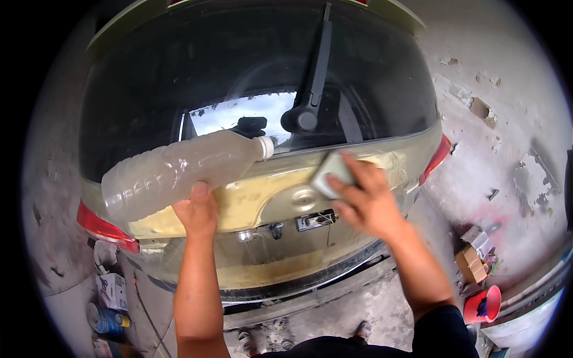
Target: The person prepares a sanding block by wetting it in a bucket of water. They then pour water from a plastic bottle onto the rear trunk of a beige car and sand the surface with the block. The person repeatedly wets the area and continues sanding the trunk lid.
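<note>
My left hand (198, 213) grips a large clear plastic bottle (170, 176) of cloudy liquid from below. It lies tilted, with its white cap (264, 147) pointing right and slightly up. Under my right hand (373, 203) is a pale rectangular block (326, 176) that looks like a sanding block. Thumb and fingers press it against the car's tailgate (245, 200), just below the rear window (161, 89). Yellowish sanded or filled patches cover much of the gold-beige panel. The block hides the surface beneath it, and my right hand is slightly blurred.
A rear wiper (310, 89) rises over the glass. Below the block, an uncovered light fitting (315, 221) shows loose wires. Red tail lights (107, 228) flank the tailgate. On the floor stand a red bucket (482, 305), a cardboard box (470, 265) and a blue can (102, 317).
</note>
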Available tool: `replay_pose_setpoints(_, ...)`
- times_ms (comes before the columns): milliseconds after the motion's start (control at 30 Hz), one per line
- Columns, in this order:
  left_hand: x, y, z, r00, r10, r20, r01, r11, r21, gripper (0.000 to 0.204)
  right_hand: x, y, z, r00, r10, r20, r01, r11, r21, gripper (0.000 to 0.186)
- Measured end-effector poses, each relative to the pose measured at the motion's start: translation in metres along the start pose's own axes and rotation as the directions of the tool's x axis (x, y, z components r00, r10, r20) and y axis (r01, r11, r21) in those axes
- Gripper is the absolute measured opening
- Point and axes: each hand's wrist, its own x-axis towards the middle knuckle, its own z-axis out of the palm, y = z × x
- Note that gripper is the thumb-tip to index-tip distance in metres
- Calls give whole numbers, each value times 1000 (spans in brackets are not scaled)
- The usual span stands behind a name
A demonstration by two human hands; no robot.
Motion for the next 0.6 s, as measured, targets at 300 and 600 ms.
replay_pose_setpoints(300, 2, -2, -9, 996, -59, 70, 54, 996, 76, 74, 32, -60, 31, 1000, 5, 5, -6, 994, 110, 45)
replay_pose_setpoints(600, 1, -4, 1, 993, -63, 99, 51, 992, 114, 78, -19, 28, -26, 990, 129, 48, -130, 991, 8, 52)
